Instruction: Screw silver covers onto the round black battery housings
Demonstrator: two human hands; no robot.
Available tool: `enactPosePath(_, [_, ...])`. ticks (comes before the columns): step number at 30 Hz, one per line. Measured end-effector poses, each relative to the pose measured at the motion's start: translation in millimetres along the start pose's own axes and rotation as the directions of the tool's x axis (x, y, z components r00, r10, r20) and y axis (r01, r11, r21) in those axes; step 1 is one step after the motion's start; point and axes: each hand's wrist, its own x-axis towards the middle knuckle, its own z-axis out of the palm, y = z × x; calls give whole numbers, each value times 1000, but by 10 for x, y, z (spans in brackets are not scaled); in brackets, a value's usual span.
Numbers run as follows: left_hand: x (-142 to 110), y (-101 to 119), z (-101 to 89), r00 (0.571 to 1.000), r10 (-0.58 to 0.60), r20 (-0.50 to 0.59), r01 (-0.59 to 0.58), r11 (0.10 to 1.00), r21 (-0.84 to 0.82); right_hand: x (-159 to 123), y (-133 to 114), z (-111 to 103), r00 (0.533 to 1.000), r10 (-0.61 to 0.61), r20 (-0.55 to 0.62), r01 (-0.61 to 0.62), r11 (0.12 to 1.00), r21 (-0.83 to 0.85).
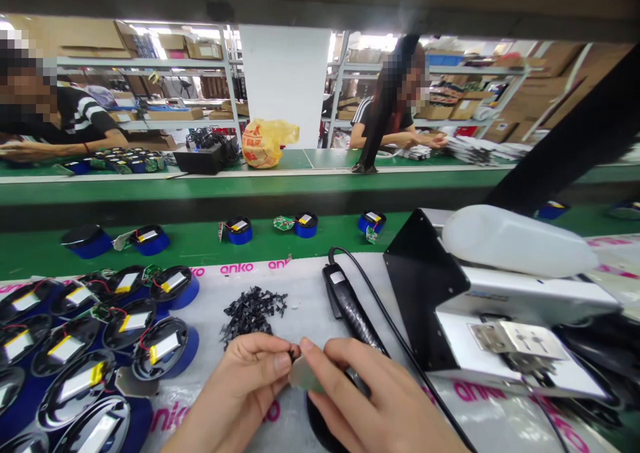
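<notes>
My left hand (250,383) is closed in a pinch on a small black piece (293,355), mostly hidden by the fingertips. Between the fingers of my right hand (367,393) is a thin, pale rounded circuit board (303,375), its edge against the black piece. Below the board, a dark rounded thing (320,423) shows only partly behind my right hand. A pile of small black pieces (254,311) lies just beyond my left hand. Past my right hand rests a black corded handheld tool (350,303).
Blue round housings (173,346) with batteries and wires crowd the left side. More housings (239,230) stand on the green belt (270,249). A white-and-black machine (520,299) with a white bottle (515,239) occupies the right. Two people sit across the line.
</notes>
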Motion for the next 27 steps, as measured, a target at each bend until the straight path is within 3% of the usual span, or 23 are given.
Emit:
enactPosePath(7, [-6,-17,-11,999,37,36,-39,999,33,4,-39,2,999,38,11,-39,998,52])
enactPosePath(12, [-4,10,-13,983,180,36,-183,942,280,17,-57,30,999,-24,-25,21,996,-91])
enactPosePath(16, [-20,20,-12,980,195,43,-193,872,449,65,-65,3,997,-49,-59,42,993,-112])
enactPosePath(19, [-74,-22,0,964,230,132,-265,837,479,86,-30,-92,996,74,-47,-73,997,22])
enactPosePath(22, [-111,-99,-17,925,254,284,-370,773,515,98,43,-224,967,234,101,-252,937,240])
enactPosePath(24, [-102,-149,-36,921,258,292,-387,691,611,104,95,-298,930,304,206,-357,879,316])
enactPosePath(27, [-50,-199,-26,926,247,284,-375,539,754,112,134,-364,901,360,243,-427,833,351])
